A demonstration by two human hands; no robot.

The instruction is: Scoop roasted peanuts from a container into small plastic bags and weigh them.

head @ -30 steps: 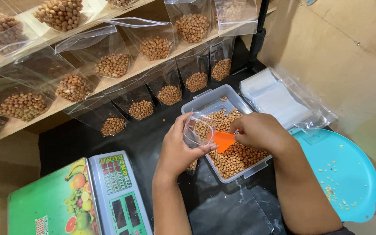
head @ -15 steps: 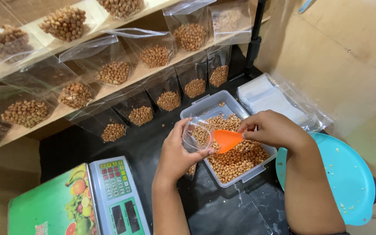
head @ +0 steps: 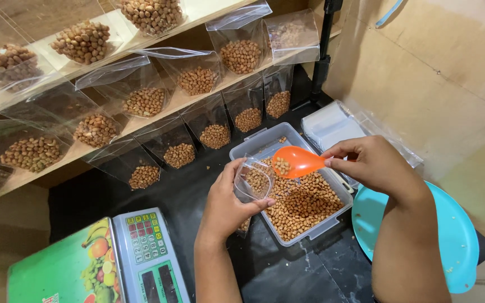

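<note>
My left hand (head: pixel 227 201) holds a small clear plastic bag (head: pixel 252 180) open at the left edge of a clear plastic tub (head: pixel 257 142) filled with peanuts (head: pixel 301 203). My right hand (head: pixel 373 164) grips the handle of an orange scoop (head: pixel 299 161). The scoop is raised above the tub, tilted toward the mouth of the bag, with a few peanuts in its bowl. The bag hangs down past the tub's side and holds some peanuts at its bottom.
Two wooden shelves (head: pixel 169 90) at the back carry several clear bags of peanuts. A green digital scale (head: pixel 96 264) stands at the lower left. A stack of empty clear bags (head: pixel 332 126) lies behind the tub; a turquoise plate (head: pixel 456 241) sits at the right.
My right hand lifted the orange scoop out of the peanuts and raised it toward the bag's mouth. My left hand kept the bag open, shifting only slightly.
</note>
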